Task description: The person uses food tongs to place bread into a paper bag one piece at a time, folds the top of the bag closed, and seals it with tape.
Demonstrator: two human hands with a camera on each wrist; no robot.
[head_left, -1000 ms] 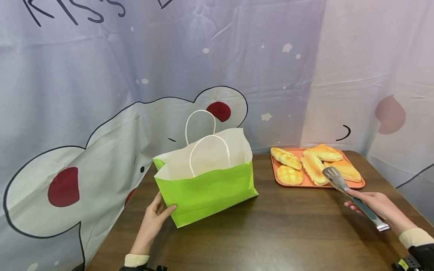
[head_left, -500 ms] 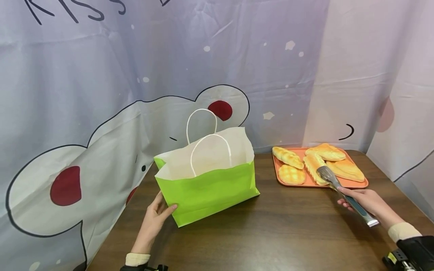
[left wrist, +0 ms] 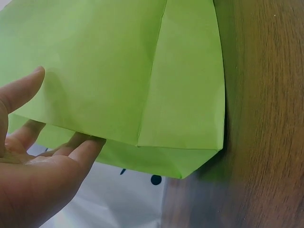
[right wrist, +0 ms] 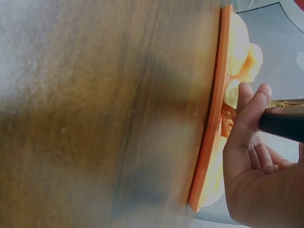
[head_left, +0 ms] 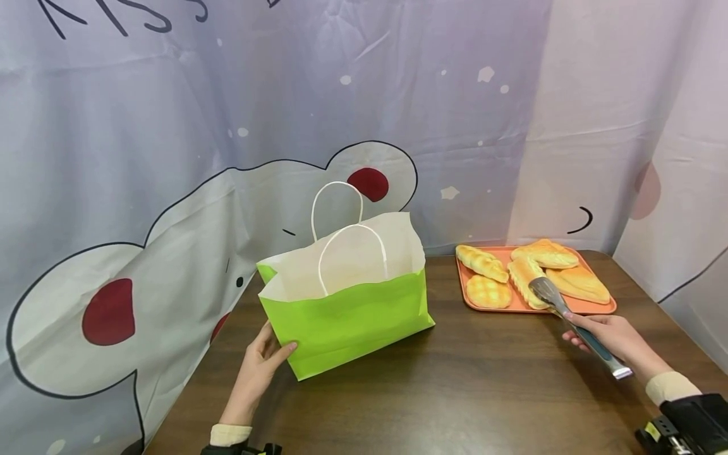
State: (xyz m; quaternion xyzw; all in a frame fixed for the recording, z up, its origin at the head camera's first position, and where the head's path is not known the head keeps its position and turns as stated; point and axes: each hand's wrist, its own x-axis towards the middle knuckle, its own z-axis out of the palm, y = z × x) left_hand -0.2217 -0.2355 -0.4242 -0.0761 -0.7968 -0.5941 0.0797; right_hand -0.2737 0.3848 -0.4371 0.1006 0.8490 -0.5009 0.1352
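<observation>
My left hand (head_left: 254,377) holds the near left corner of a bright green paper bag (head_left: 347,325), thumb on the front and fingers at the side fold. In the left wrist view, the fingers (left wrist: 85,151) reach behind the bag's edge. The bag's white-lined mouth is open, with two white handles standing up. My right hand (head_left: 617,341) grips food tongs (head_left: 591,344) by the dark handle. Their slotted metal head lies over the right side of a ridged bread (head_left: 524,278) on an orange tray (head_left: 514,309). Whether the tongs squeeze that bread, I cannot tell.
Around it on the tray lie a twisted loaf (head_left: 481,263), a round checked bun (head_left: 488,292) and two more breads, one a flat piece (head_left: 580,284). Brown wooden table (head_left: 455,385) stretches between bag and tray. A printed curtain (head_left: 455,126) hangs behind.
My right hand has moved a little left with the tongs, whose head shifted from beside the flat bread onto the ridged bread. The left hand and the bag keep their place.
</observation>
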